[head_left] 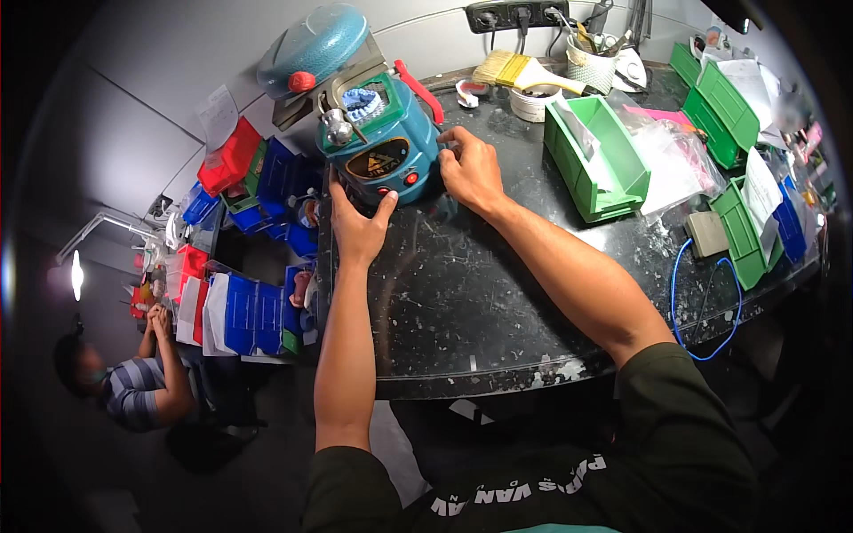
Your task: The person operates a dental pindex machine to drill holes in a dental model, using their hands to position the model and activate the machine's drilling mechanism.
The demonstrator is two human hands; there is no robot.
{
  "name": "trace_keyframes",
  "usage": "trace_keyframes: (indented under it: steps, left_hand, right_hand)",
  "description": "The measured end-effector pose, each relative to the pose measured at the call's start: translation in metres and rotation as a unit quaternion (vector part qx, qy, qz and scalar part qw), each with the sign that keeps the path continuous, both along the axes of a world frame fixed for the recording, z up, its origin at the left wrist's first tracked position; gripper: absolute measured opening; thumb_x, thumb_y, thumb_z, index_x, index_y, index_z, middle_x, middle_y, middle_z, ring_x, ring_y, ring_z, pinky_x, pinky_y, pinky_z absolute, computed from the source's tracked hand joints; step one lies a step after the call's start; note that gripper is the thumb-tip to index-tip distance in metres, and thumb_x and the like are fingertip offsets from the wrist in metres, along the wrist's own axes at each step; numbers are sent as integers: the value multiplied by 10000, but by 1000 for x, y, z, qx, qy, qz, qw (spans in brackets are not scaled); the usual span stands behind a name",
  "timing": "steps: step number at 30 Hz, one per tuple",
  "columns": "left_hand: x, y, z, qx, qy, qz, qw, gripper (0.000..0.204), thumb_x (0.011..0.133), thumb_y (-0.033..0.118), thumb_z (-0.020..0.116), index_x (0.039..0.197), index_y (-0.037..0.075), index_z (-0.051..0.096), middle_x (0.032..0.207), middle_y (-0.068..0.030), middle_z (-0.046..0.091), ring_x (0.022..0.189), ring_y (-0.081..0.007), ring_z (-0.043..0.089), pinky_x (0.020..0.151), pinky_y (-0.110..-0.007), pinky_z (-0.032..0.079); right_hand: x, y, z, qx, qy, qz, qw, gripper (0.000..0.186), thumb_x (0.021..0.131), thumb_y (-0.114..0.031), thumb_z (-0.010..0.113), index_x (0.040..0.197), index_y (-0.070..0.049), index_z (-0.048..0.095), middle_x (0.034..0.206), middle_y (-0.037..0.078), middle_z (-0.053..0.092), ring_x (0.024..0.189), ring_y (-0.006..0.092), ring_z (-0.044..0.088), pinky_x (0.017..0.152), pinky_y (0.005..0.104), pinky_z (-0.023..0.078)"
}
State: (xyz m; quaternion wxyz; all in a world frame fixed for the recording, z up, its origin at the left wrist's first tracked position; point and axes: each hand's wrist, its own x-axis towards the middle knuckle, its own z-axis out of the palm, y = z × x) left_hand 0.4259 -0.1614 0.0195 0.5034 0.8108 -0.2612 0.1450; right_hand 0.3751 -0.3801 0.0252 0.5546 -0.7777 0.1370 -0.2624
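Two hands of ours meet the rounded, teal-painted machine (pixel 382 164) on the speckled black tabletop (pixel 444 293): our left hand (pixel 361 231) splayed, thumb at a round red button (pixel 383 191); our right hand (pixel 474 173) half-curled at its side, grip unclear. A slipping thumb could press the button.

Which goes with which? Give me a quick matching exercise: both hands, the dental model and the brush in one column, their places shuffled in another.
Things
1. left hand
2. right hand
3. blue-and-white dental model
4. yellow-bristled brush

Places
A. back of the bench, below the wall sockets
B. at the right-hand side of the teal machine
C. in the machine's open top
D. at the machine's front, thumb by a red button

Pairs: 1-D, 2-B, 3-C, 4-A
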Motion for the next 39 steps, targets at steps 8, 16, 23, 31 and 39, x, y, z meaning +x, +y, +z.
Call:
trace_keyframes:
  steps: [8,16,23,31,39]
  left_hand:
    - [-5,-1,-2,17,-16,-11,1000,927,902,51,810,1611,-7,215,1495,-201,495,1310,-263,583,1116,-397,482]
    - [-1,1,-7,2,-24,-8,1000,941,888,39,823,1607,-16,218,1495,-214,500,1305,-267,593,1102,-386,493]
    - [-6,-3,1,-21,6,7,1000,1061,786,199,892,1603,-56,264,1525,-293,481,1408,-390,511,1195,-453,389]
    - [-7,-2,2,-7,5,10,1000,1061,789,193,886,1606,-49,253,1552,-292,448,1431,-394,481,1210,-462,369]
    - [-7,-1,3,-9,0,7,1000,1061,790,194,886,1605,-49,252,1549,-297,443,1438,-409,468,1214,-471,365]
  right_hand:
    - [-1,-1,-1,-6,28,7,1000,320,926,-188,624,1196,-49,721,990,249,758,984,432,734,905,525,556]
    - [0,1,-2,4,29,8,1000,316,926,-186,629,1198,-56,722,987,246,760,986,427,738,908,519,558]
    - [3,-1,-5,5,13,12,1000,312,921,-174,634,1190,-41,719,916,225,749,904,404,740,842,497,561]
    - [3,0,-5,1,14,9,1000,309,931,-173,626,1198,-46,717,964,221,764,931,387,749,863,487,565]
    - [2,0,-2,-1,24,13,1000,306,930,-169,627,1195,-46,718,961,220,765,921,380,748,850,482,565]
